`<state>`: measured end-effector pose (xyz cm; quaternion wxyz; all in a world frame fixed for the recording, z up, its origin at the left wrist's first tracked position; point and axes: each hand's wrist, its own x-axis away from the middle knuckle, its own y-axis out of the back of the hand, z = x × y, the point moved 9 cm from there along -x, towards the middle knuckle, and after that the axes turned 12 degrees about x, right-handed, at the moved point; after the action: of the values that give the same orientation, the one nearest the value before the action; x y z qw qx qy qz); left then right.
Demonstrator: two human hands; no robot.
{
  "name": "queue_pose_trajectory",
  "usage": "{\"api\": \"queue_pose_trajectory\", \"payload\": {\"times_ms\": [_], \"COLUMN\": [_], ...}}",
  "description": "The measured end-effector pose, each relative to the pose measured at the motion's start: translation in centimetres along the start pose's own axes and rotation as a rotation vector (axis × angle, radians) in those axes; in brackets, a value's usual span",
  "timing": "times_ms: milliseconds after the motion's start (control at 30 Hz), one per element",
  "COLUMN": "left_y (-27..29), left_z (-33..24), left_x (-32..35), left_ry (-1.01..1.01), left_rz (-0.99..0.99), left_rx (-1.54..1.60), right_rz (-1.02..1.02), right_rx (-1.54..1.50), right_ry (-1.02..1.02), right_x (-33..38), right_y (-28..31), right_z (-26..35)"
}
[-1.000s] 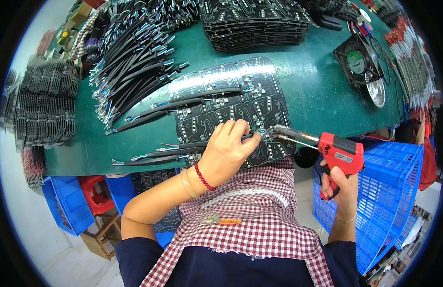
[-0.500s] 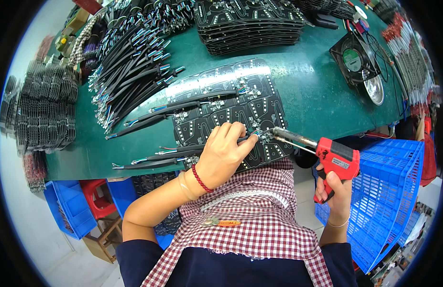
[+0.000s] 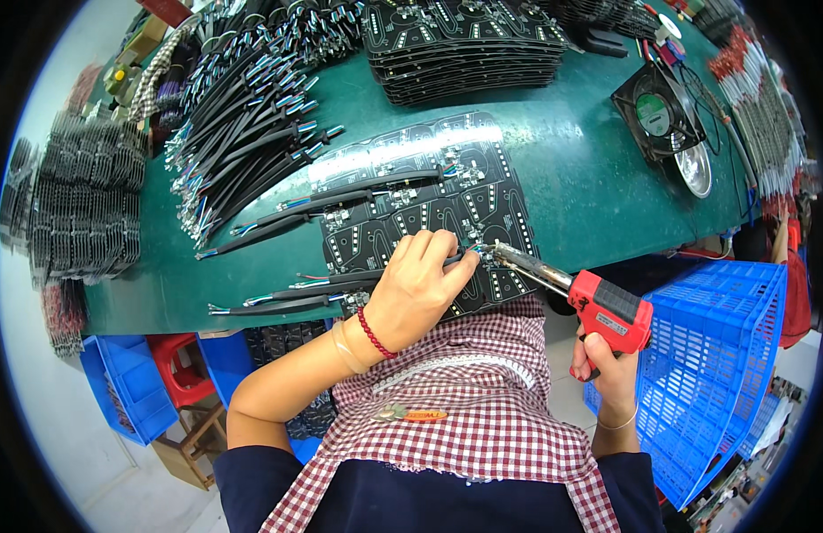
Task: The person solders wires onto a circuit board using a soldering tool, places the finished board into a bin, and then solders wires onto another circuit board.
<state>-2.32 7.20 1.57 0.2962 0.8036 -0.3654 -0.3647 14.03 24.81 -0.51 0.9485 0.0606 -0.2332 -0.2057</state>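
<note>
My right hand (image 3: 604, 364) is wrapped round the grip of a red and black soldering gun (image 3: 612, 311). The gun's metal tip meets a black circuit board panel (image 3: 389, 234) just past my left fingertips. Over the panel, my left hand (image 3: 422, 277) pinches a black-sleeved cable (image 3: 453, 259), its coloured wire ends against the board by the tip; most of this cable is hidden under the hand. Several similar cables (image 3: 353, 196) lie across the panel's left part, their free ends reaching over the green table (image 3: 580, 191).
A large pile of black cables (image 3: 251, 133) lies at the back left. Behind the panel stands a stack of circuit boards (image 3: 465, 67). A black fan (image 3: 658, 111) and a metal bowl (image 3: 694, 167) sit at the right. Blue crates (image 3: 709, 355) stand below the table's right edge.
The soldering gun and my right hand have shifted left and slightly down, with the gun's angle now steeper. My left hand stays nearly still on the cable.
</note>
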Motion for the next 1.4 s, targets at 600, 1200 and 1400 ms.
{"api": "queue_pose_trajectory", "payload": {"times_ms": [600, 1200, 1400], "left_y": [-0.2, 2.3, 1.6], "left_z": [0.0, -5.3, -8.1], "left_x": [0.2, 0.4, 2.5], "left_ry": [-0.004, -0.079, -0.202], "left_rz": [-0.003, -0.047, -0.096], "left_rx": [0.033, -0.11, 0.278], "right_rz": [-0.102, -0.247, -0.303], "right_rx": [-0.061, -0.357, -0.578], "right_ry": [0.153, 0.241, 0.289], "right_x": [0.5, -0.6, -1.1], "right_y": [1.6, 3.7, 3.8], "right_z": [0.2, 2.6, 3.1]}}
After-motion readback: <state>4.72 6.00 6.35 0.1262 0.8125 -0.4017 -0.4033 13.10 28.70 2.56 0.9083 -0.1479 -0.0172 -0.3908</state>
